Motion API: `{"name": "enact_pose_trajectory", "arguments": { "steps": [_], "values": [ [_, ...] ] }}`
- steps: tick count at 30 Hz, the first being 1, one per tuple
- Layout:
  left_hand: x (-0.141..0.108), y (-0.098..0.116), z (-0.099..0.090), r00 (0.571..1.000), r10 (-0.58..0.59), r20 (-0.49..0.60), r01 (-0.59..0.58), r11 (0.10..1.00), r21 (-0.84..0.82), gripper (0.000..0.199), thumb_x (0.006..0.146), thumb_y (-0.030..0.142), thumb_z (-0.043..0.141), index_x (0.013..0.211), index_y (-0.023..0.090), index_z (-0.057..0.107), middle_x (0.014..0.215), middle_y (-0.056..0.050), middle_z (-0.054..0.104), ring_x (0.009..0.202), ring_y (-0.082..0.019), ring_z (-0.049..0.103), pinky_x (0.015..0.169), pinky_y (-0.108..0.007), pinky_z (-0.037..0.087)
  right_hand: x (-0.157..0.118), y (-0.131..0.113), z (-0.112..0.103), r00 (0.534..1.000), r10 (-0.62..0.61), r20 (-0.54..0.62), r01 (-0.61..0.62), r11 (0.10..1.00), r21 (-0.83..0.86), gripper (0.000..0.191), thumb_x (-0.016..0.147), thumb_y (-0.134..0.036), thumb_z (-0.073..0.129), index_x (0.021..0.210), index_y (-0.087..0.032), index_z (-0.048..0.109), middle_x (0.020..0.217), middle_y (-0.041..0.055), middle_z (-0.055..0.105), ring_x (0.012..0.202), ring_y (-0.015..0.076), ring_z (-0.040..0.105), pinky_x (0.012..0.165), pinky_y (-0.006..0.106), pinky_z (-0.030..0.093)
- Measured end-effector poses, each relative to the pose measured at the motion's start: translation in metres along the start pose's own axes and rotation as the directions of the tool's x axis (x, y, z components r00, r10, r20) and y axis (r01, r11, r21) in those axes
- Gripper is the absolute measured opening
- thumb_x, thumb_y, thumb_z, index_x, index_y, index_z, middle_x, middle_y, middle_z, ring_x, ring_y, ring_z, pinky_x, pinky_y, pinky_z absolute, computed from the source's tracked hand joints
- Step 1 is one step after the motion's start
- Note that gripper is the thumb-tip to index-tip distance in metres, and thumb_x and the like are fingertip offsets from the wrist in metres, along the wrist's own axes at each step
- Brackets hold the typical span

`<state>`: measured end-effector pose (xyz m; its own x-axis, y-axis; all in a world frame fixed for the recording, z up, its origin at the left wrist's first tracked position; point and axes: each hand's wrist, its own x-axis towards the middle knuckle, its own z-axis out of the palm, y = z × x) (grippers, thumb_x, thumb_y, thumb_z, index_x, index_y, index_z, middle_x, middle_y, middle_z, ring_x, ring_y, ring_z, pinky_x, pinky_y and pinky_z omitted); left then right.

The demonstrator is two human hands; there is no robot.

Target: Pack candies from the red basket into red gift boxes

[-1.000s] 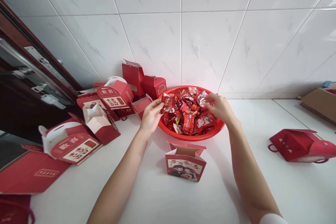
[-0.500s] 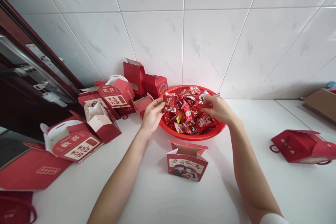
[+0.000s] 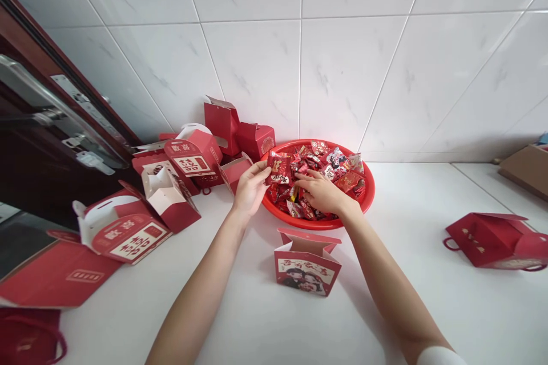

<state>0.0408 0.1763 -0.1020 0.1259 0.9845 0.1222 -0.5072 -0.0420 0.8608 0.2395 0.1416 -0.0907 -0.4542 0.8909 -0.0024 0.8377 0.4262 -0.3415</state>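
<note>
My left hand (image 3: 252, 187) pinches a red wrapped candy packet (image 3: 279, 169) by its left edge, over the left side of a red plastic basket (image 3: 369, 197). Wrapped candies (image 3: 336, 162), mostly red, are heaped inside the basket. Among them, my right hand (image 3: 322, 191) reaches in from the right with fingers stretched out, touching wrappers near the middle; its fingertips are partly lost among the candies. In front of the basket stands a small red gift box (image 3: 307, 274), its top open and a printed couple on its front.
Several red gift boxes, some open, crowd the left, including a box with white lettering (image 3: 132, 239). Another red box (image 3: 492, 239) with a cord handle lies at right. A brown carton (image 3: 526, 168) sits at the far right. A tiled wall (image 3: 334, 80) rises behind.
My right hand has moved left from the basket's right side to its middle, and the red candy it held no longer shows in it. My left hand still holds its packet.
</note>
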Motion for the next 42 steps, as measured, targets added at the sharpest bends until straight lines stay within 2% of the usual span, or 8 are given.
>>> {"name": "enact_pose_trajectory", "arguments": {
  "steps": [5,10,14,18,23,34,39,42],
  "values": [
    [0.000,0.000,0.001,1.000,-0.004,0.006,0.004,1.000,0.002,0.023,0.065,0.019,0.089,0.084,0.016,0.076,0.083,-0.005,0.078,0.083,-0.021,0.074,0.084,-0.035,0.055,-0.007,0.007,0.003,0.987,0.124,0.107,-0.121,0.992,-0.039,0.081,0.085,0.001,0.048,0.161,-0.025,0.040,0.170,0.0088,0.034,0.158,0.0375,0.023,0.122,0.057,0.031],
    [0.000,0.001,0.002,1.000,-0.008,0.010,0.008,1.000,-0.006,0.025,0.062,0.022,0.090,0.082,0.017,0.076,0.081,-0.005,0.079,0.083,-0.022,0.074,0.080,-0.034,0.055,-0.003,0.004,0.002,0.999,0.040,0.009,-0.040,0.999,0.010,0.043,0.082,0.000,0.054,0.119,-0.017,0.069,0.130,0.0155,0.070,0.138,0.0358,0.050,0.108,0.048,0.044],
    [0.000,0.001,0.002,1.000,-0.005,0.012,0.005,1.000,-0.010,0.025,0.062,0.022,0.091,0.082,0.017,0.077,0.080,-0.005,0.079,0.081,-0.022,0.074,0.079,-0.034,0.056,-0.001,0.002,-0.004,0.999,0.014,-0.051,-0.011,0.999,0.051,0.016,0.095,-0.009,0.055,0.102,-0.017,0.067,0.108,0.0111,0.075,0.106,0.0252,0.067,0.092,0.034,0.048],
    [0.000,0.000,0.002,1.000,-0.006,0.013,0.006,1.000,-0.002,0.022,0.064,0.021,0.089,0.082,0.018,0.076,0.079,-0.004,0.078,0.080,-0.021,0.074,0.079,-0.034,0.055,0.000,0.002,-0.003,0.997,0.007,-0.072,-0.002,0.997,0.073,0.024,0.092,-0.009,0.063,0.114,-0.018,0.065,0.106,0.0076,0.075,0.095,0.0200,0.070,0.082,0.026,0.047],
    [0.000,0.000,0.002,1.000,0.001,0.009,-0.001,1.000,0.000,0.021,0.066,0.020,0.088,0.082,0.017,0.076,0.082,-0.004,0.078,0.077,-0.018,0.072,0.078,-0.031,0.054,0.001,0.000,-0.003,0.998,0.017,-0.060,-0.017,1.000,0.010,0.014,0.084,-0.005,0.068,0.086,-0.018,0.073,0.097,0.0100,0.076,0.099,0.0268,0.069,0.083,0.030,0.044],
    [0.001,-0.001,0.000,1.000,-0.009,-0.001,0.009,1.000,-0.006,0.020,0.066,0.018,0.088,0.082,0.016,0.077,0.084,-0.003,0.077,0.077,-0.016,0.069,0.077,-0.030,0.053,-0.030,0.047,-0.040,0.911,0.214,-0.351,-0.188,0.976,0.106,0.018,0.095,-0.023,0.057,0.091,-0.019,0.073,0.088,0.0064,0.075,0.080,0.0218,0.066,0.070,0.029,0.043],
    [0.001,-0.001,0.000,1.000,-0.003,-0.005,0.003,1.000,-0.003,0.019,0.065,0.019,0.088,0.081,0.017,0.077,0.084,-0.004,0.077,0.076,-0.016,0.069,0.077,-0.029,0.053,-0.036,0.059,-0.041,0.860,0.314,-0.402,-0.336,0.942,0.015,0.024,0.086,-0.012,0.059,0.101,-0.018,0.076,0.107,0.0126,0.076,0.098,0.0290,0.068,0.080,0.035,0.048],
    [0.000,-0.001,0.002,1.000,0.001,-0.004,-0.001,1.000,-0.006,0.020,0.064,0.019,0.089,0.080,0.017,0.077,0.082,-0.003,0.077,0.074,-0.016,0.069,0.075,-0.029,0.053,-0.033,0.045,-0.040,0.890,0.248,-0.383,-0.252,0.967,0.040,0.035,0.083,-0.004,0.057,0.109,-0.019,0.077,0.119,0.0126,0.075,0.112,0.0305,0.067,0.093,0.037,0.049]
  ]
}}
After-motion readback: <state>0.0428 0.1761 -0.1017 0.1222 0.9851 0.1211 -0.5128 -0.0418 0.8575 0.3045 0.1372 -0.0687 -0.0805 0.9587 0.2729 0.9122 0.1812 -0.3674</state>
